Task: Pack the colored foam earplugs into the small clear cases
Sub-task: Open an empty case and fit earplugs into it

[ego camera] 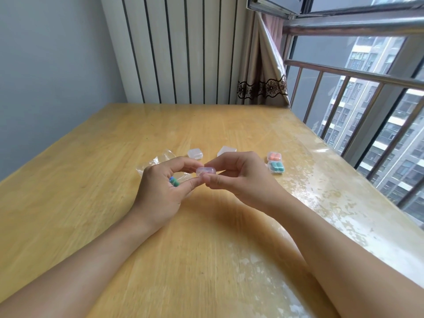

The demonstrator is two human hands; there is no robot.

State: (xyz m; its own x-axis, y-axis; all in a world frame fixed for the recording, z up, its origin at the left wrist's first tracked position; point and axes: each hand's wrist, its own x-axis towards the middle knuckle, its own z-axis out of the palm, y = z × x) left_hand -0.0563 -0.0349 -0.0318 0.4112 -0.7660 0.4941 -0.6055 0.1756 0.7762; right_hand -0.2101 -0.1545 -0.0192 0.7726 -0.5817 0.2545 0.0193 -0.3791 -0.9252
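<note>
Just above the middle of the frame both hands meet over the wooden worktop (96, 171) around one small clear case (205, 171). The left hand (160, 189) pinches its left end between curled fingertip and thumb; the right hand (231, 174) pinches the right end the same way, so each grip is closed on the case, which hangs clear of the surface.

The step in hand looks like prising this case open. To do it well, I would steady the base with one hand and lift the lid edge with the other thumb, gently, since a light snap-lid box can spring away. Keeping it low over the worktop would keep any slip short.

Green and blue earplugs (174, 181) peek out beside the left palm; whether they are held there or lying on the crinkled plastic bag (160, 160) behind cannot be told. Whether the held case is empty, or already cracked open, is also unclear. Toward the upper middle sit two more clear cases (195, 153) (226, 150), their contents unreadable. At right, touching each other, are an orange-filled case (274, 156) and a teal-filled case (276, 167)
</note>
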